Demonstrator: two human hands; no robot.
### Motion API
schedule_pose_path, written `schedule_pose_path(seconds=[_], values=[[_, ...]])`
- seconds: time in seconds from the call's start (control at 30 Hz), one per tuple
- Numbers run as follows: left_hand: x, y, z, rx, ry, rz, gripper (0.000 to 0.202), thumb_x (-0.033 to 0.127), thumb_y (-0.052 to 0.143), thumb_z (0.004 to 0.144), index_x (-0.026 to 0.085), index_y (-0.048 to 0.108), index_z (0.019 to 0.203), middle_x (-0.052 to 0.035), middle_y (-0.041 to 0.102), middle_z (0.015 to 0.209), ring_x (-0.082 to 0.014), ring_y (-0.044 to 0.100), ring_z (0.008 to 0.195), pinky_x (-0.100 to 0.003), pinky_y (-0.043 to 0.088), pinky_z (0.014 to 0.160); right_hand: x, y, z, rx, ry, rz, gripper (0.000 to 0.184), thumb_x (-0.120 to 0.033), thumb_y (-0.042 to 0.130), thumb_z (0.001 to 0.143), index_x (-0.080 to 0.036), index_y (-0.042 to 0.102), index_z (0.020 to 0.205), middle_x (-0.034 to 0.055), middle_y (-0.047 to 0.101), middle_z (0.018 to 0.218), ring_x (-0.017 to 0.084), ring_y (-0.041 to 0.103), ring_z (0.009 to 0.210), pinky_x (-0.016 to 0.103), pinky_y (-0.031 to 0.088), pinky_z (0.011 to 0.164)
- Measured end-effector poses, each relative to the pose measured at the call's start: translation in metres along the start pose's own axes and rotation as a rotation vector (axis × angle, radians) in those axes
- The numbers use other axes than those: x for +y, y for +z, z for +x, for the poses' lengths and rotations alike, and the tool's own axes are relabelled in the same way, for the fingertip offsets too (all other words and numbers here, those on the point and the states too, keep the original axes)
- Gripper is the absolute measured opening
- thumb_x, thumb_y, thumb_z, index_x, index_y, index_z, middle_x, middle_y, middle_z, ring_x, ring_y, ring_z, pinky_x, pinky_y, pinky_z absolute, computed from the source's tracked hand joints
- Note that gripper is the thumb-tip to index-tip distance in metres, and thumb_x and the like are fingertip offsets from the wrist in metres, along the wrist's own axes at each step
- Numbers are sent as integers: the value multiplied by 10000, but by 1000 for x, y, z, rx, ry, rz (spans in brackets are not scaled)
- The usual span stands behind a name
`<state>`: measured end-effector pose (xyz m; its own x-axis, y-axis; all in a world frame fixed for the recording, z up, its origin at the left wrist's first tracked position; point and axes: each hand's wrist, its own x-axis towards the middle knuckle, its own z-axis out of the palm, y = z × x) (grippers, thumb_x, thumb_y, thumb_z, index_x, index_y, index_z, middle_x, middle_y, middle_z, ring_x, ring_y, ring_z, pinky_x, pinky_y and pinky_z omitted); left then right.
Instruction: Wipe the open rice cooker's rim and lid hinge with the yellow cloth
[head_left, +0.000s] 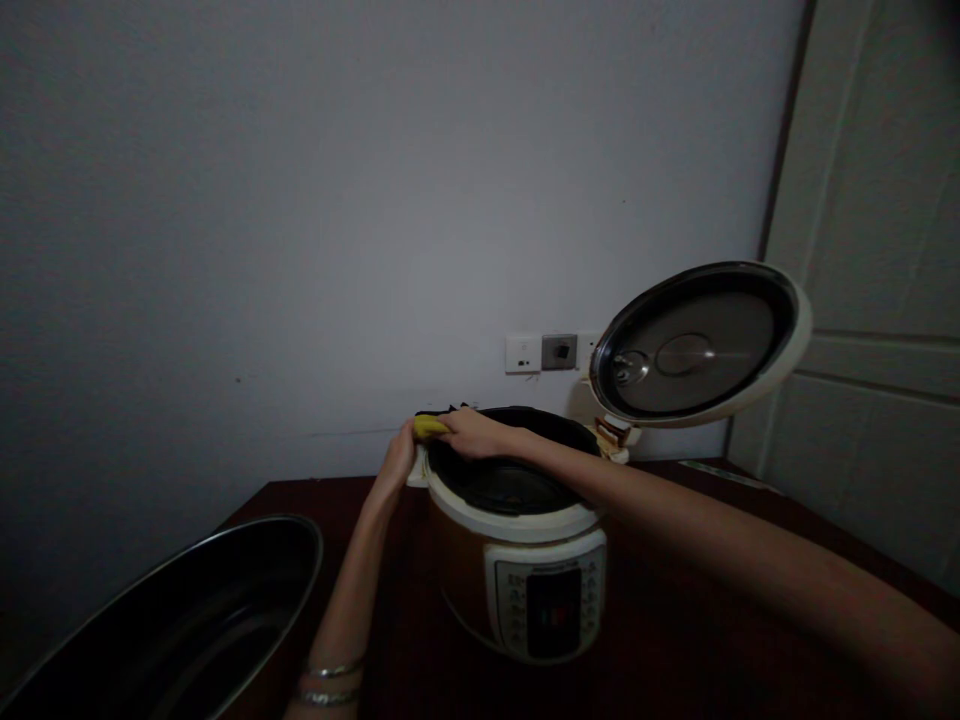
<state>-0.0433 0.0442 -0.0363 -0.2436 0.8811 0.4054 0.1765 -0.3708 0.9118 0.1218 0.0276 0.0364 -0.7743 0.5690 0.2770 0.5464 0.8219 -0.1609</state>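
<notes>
A white and brown electric cooker (pixel 517 560) stands on a dark table with its lid (pixel 697 345) swung up to the right. My right hand (pixel 476 433) reaches across the open pot and presses a yellow cloth (pixel 429 427) onto the far left rim, fingers closed over it. My left hand (pixel 397 462) grips the cooker's left edge just below the cloth, and two bracelets sit on that wrist. The dark inner pot (pixel 510 485) shows inside the cooker.
A large dark metal bowl (pixel 172 625) lies at the front left of the dark table (pixel 675 620). Wall sockets (pixel 541 352) sit on the grey wall behind the cooker. A pale door (pixel 877 260) stands at the right.
</notes>
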Motion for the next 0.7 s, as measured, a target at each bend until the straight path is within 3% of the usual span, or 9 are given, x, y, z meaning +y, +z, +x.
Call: schedule_pose_path(seconds=[0.13,0.27,0.37,0.5,0.7], values=[[3,0,-3,-7,9,-22,404,510,398,745,173,620,717,-43,684,753,-215,621,808,-328,465,811,-9,0,-13,1,-57,36,240,-165,460,902,-112,630,1064,95,696,951,153,610,780,228,404,700],[4,0,-4,1,-50,-11,479,615,372,706,188,558,593,-36,616,587,-207,592,656,-317,468,678,-17,-3,-31,24,-134,109,215,-159,460,899,-114,640,1007,69,683,871,134,565,687,231,386,648],[4,0,-4,-4,-140,-24,552,697,359,651,184,556,609,-41,597,552,-208,582,600,-324,463,631,-20,-8,-45,18,-150,179,185,-162,472,892,-119,647,932,39,654,790,114,518,629,221,362,607],[5,-2,-5,-11,-177,71,575,670,363,655,156,609,733,-101,676,695,-245,637,706,-343,485,668,-27,-18,-67,-25,-182,268,152,-142,492,875,-122,641,902,14,624,769,100,493,630,216,350,611],[13,-2,-6,-47,-115,253,310,425,487,634,170,651,697,-105,722,847,-276,631,932,-348,478,807,-39,-39,-111,-77,-216,299,130,-172,493,889,-138,619,881,-23,567,706,85,443,593,216,325,587]])
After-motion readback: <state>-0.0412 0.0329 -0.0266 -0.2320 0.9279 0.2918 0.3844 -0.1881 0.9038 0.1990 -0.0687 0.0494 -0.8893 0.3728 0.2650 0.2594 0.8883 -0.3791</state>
